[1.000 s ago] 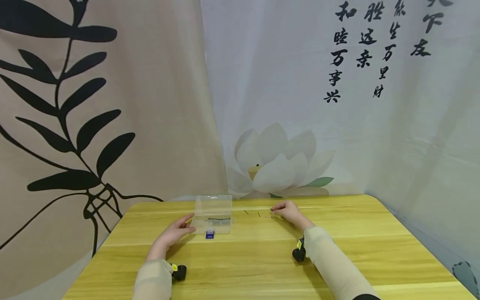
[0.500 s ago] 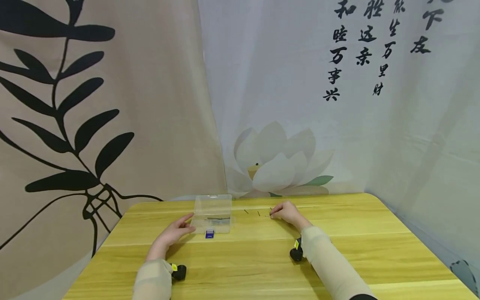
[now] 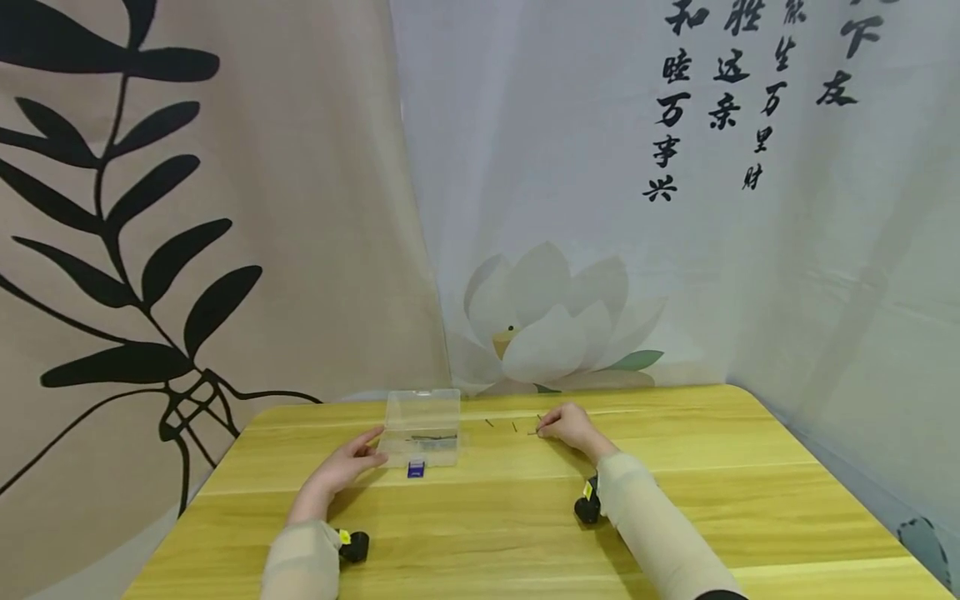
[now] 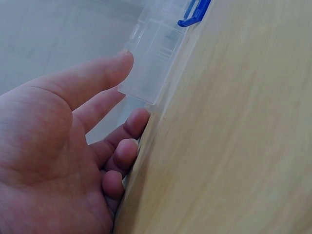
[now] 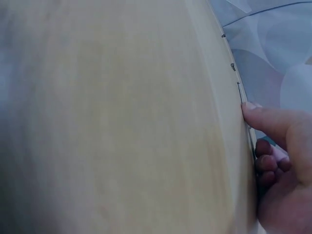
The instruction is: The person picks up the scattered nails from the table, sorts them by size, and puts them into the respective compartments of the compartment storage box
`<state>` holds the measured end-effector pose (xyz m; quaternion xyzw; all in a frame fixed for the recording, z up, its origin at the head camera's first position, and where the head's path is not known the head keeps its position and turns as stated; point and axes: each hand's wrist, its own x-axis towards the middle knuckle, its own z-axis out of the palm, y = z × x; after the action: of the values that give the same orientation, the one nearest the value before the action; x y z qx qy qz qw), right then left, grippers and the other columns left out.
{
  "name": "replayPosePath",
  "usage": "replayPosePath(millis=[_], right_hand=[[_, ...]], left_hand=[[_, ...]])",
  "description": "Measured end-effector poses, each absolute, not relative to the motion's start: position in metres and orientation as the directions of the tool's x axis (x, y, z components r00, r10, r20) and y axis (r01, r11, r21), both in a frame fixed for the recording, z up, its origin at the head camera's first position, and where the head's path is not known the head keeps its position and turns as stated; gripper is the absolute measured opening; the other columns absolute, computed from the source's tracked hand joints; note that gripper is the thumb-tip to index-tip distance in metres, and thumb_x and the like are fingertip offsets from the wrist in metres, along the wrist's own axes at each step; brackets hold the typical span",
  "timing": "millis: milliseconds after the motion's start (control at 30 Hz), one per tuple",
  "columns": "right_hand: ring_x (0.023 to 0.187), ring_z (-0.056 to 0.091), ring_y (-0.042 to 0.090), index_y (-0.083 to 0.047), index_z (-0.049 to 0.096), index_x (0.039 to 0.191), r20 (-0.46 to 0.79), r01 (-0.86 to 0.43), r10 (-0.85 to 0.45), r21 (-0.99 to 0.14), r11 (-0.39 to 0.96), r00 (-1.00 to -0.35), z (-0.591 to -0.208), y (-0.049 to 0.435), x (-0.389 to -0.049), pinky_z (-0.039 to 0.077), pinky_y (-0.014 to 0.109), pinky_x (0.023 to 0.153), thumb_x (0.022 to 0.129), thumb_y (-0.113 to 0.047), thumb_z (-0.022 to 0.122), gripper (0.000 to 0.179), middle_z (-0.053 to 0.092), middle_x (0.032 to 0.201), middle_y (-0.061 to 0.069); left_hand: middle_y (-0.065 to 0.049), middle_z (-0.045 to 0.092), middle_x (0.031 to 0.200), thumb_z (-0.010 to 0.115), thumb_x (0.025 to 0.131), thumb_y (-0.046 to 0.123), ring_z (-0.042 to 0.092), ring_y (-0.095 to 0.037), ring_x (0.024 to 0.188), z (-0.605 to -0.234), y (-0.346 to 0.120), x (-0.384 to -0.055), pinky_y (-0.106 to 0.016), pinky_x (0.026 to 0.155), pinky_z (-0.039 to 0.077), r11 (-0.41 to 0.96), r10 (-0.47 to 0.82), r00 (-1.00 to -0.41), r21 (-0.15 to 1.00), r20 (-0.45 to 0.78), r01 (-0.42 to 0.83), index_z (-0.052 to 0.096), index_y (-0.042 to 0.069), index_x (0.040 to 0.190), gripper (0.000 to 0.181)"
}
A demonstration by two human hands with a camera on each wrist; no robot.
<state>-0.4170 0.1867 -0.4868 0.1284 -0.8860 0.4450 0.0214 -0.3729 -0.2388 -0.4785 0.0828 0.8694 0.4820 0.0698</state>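
Note:
A clear plastic box [image 3: 438, 457] stands with its lid [image 3: 422, 408] raised and a blue latch [image 3: 416, 469] hanging at its front. My left hand [image 3: 347, 463] holds the box's left end, thumb at the front corner and index finger farther back. In the left wrist view that thumb overlaps the box's edge [image 4: 146, 78] while the other fingers curl below. To the right, my right hand [image 3: 572, 427] pinches a thin, light metal nail [image 3: 532, 433] low at the tabletop, thumb and fingertips at its right end. The rest of the nail's right part is hidden by the fingers.
Several short dark nails lie along the back of the wooden table [image 3: 480, 533], among them one nail [image 3: 490, 422] and another nail [image 3: 514, 427] between box and right hand. Thin dark pieces [image 3: 432, 437] lie inside the box. A printed curtain [image 3: 322, 208] hangs behind the table.
My right hand has shifted slightly left and down, from a dark nail to the light one, its fingertips closing on it. The left hand and the box stay put; the head view drifts slightly.

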Motion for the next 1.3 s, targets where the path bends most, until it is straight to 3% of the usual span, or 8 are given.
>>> replayPosePath(millis=[500, 733, 1167, 1300], right_hand=[[0.093, 0.061, 0.021, -0.002, 0.074, 0.086, 0.146, -0.25, -0.215, -0.75, 0.612, -0.966, -0.484, 0.177, -0.426, 0.046, 0.046, 0.091, 0.089, -0.002, 0.068, 0.007, 0.069, 0.097, 0.008], [0.08, 0.056, 0.015, -0.001, 0.073, 0.088, 0.133, -0.239, -0.214, -0.755, 0.61, -0.968, -0.489, 0.182, -0.428, 0.048, 0.036, 0.078, 0.089, -0.004, 0.067, 0.007, 0.067, 0.09, 0.004], [0.083, 0.057, 0.017, 0.001, 0.073, 0.097, 0.09, -0.141, -0.119, -0.825, 0.548, -0.989, -0.494, 0.186, -0.435, 0.047, 0.031, 0.071, 0.092, -0.008, 0.065, 0.013, 0.069, 0.104, 0.011], [0.088, 0.059, 0.018, 0.002, 0.073, 0.098, 0.098, -0.139, -0.105, -0.833, 0.536, -0.99, -0.493, 0.184, -0.436, 0.047, 0.032, 0.075, 0.092, -0.007, 0.065, 0.014, 0.069, 0.104, 0.011]], left_hand=[[-0.024, 0.049, 0.13, 0.064, 0.095, 0.023, 0.046, -0.037, 0.118, -0.474, -0.245, -0.383, -0.056, 0.099, 0.037, 0.518, 0.235, -0.972, 0.849, -0.027, 0.101, 0.034, 0.004, 0.15, 0.065], [-0.021, 0.049, 0.128, 0.064, 0.095, 0.023, 0.046, -0.035, 0.117, -0.478, -0.245, -0.389, -0.056, 0.098, 0.038, 0.516, 0.236, -0.971, 0.852, -0.039, 0.091, 0.034, 0.007, 0.15, 0.064], [-0.023, 0.048, 0.13, 0.062, 0.096, 0.023, 0.045, -0.036, 0.119, -0.482, -0.244, -0.4, -0.055, 0.098, 0.038, 0.516, 0.253, -0.967, 0.85, -0.032, 0.107, 0.034, 0.006, 0.151, 0.064], [-0.02, 0.049, 0.125, 0.063, 0.095, 0.024, 0.046, -0.035, 0.115, -0.482, -0.245, -0.404, -0.054, 0.097, 0.039, 0.513, 0.253, -0.967, 0.851, -0.028, 0.11, 0.034, 0.005, 0.15, 0.065]])
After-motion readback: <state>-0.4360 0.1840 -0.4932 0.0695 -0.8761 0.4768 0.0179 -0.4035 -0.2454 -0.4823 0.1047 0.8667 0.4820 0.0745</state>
